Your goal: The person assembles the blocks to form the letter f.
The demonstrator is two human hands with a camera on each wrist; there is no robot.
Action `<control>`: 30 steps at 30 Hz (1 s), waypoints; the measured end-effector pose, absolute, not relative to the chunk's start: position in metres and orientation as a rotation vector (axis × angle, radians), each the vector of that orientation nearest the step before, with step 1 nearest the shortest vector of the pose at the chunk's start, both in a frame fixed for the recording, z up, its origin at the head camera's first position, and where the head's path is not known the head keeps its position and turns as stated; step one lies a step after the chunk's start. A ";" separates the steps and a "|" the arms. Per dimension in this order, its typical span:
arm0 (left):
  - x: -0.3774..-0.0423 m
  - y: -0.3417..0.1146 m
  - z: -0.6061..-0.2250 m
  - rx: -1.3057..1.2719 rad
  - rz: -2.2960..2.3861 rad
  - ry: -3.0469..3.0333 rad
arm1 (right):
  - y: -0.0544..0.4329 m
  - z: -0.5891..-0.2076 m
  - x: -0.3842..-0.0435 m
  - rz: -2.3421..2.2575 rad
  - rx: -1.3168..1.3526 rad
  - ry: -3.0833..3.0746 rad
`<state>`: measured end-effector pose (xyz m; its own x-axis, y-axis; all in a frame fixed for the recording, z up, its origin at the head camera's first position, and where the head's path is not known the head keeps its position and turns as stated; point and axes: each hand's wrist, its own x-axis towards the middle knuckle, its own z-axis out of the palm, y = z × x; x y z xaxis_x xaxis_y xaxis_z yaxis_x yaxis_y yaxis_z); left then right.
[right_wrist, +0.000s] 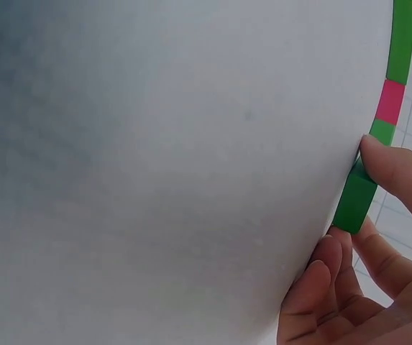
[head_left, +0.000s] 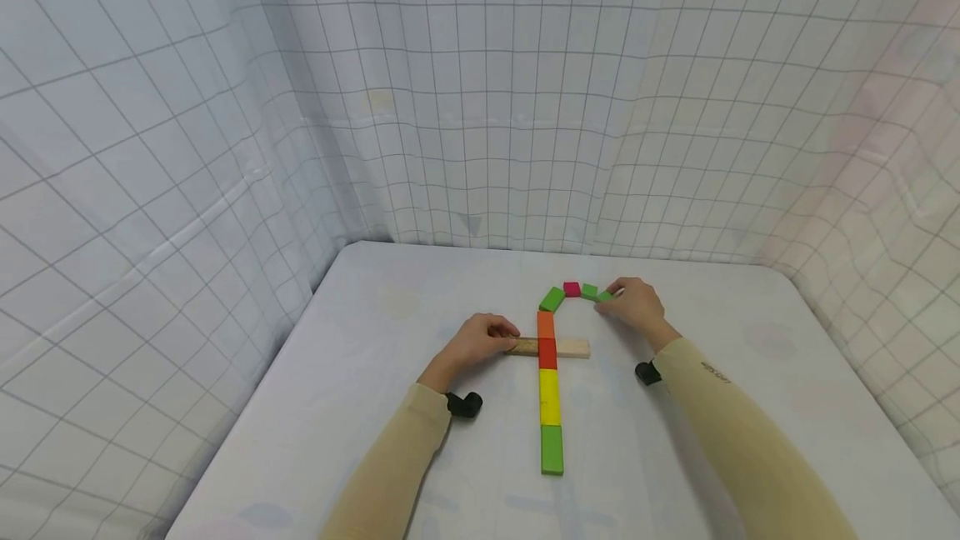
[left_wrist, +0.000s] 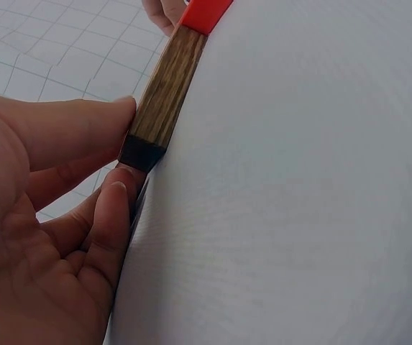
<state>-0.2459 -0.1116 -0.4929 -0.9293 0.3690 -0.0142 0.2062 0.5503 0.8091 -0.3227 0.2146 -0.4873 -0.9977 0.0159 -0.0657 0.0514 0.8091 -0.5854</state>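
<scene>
My left hand (head_left: 477, 342) holds the outer end of a dark brown wooden block (head_left: 528, 347), thumb along one side and fingertips at the end face, as the left wrist view shows. That block lies flat against a red block (head_left: 548, 353), with a pale wooden block (head_left: 573, 348) on the other side. Farther back, my right hand (head_left: 637, 305) pinches a green block (right_wrist: 355, 200) between thumb and fingers. This block is at the end of a curved row, close beside a smaller green block (head_left: 589, 291).
The curve continues through a pink-red block (head_left: 572, 289) and a green block (head_left: 552, 299) to an orange block (head_left: 545, 324). Toward me, a yellow stretch (head_left: 550, 397) and a green block (head_left: 552, 450) extend the straight line. Grid-patterned cloth (head_left: 510, 107) walls the white table (head_left: 420, 290).
</scene>
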 end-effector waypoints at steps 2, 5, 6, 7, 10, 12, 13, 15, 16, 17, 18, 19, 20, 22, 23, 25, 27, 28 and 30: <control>-0.246 -0.112 -0.493 0.490 1.318 2.597 | 0.215 -0.486 -0.321 -0.961 0.041 2.927; -0.247 -0.112 -0.493 0.492 1.309 2.603 | 0.215 -0.484 -0.321 -0.969 0.006 2.918; -0.247 -0.112 -0.493 0.491 1.307 2.607 | 0.216 -0.483 -0.321 -0.968 -0.002 2.917; -0.247 -0.113 -0.494 0.491 1.304 2.612 | 0.216 -0.483 -0.322 -0.962 -0.017 2.919; -0.248 -0.112 -0.495 0.490 1.301 2.620 | 0.219 -0.482 -0.324 -0.939 -0.055 2.915; -0.248 -0.112 -0.494 0.491 1.307 2.616 | 0.221 -0.483 -0.324 -0.930 -0.078 2.901; -0.247 -0.112 -0.494 0.491 1.310 2.612 | 0.222 -0.483 -0.324 -0.925 -0.092 2.895; -0.246 -0.111 -0.493 0.490 1.323 2.601 | 0.225 -0.482 -0.323 -0.917 -0.106 2.882; -0.246 -0.110 -0.493 0.488 1.328 2.597 | 0.226 -0.481 -0.322 -0.919 -0.115 2.876; -0.246 -0.110 -0.493 0.486 1.330 2.596 | 0.227 -0.480 -0.321 -0.921 -0.119 2.872; -0.246 -0.110 -0.493 0.489 1.333 2.595 | 0.227 -0.479 -0.319 -0.920 -0.122 2.869; -0.246 -0.110 -0.493 0.486 1.333 2.594 | 0.227 -0.477 -0.318 -0.924 -0.125 2.862; -0.246 -0.111 -0.493 0.482 1.334 2.593 | 0.227 -0.476 -0.316 -0.925 -0.129 2.854; -0.247 -0.112 -0.494 0.476 1.337 2.585 | 0.226 -0.473 -0.312 -0.919 -0.144 2.839; -0.247 -0.114 -0.494 0.474 1.339 2.578 | 0.226 -0.471 -0.311 -0.908 -0.145 2.833; -0.248 -0.117 -0.495 0.456 1.342 2.558 | 0.225 -0.469 -0.308 -0.893 -0.156 2.823; -0.250 -0.120 -0.495 0.437 1.353 2.533 | 0.225 -0.467 -0.304 -0.874 -0.177 2.825; -0.251 -0.121 -0.495 0.432 1.361 2.517 | 0.227 -0.465 -0.302 -0.872 -0.180 2.826; -0.254 -0.123 -0.494 0.410 1.380 2.496 | 0.229 -0.461 -0.298 -0.872 -0.193 2.831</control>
